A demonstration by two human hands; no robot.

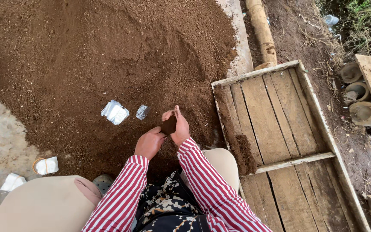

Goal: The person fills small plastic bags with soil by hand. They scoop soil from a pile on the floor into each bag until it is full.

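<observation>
Two hands at work here, both in red-and-white striped sleeves. The right hand is cupped around a dark clump of soil, gripping it against the palm. The left hand sits just beside and below it, loosely curled, knuckles up, resting on the dirt; I can't tell if it's got anything in it.

Count-wise: one big soil pile spreading out ahead and to the left of the hands, two crumpled silvery plastic bags lying on it just left of the hands, and two more whitish bags further left on the concrete.

One wooden tray sits right of the right hand, its near edge close by, mostly bare boards with soil along that side. Three bamboo-like tubes lie stacked well off to the right.
</observation>
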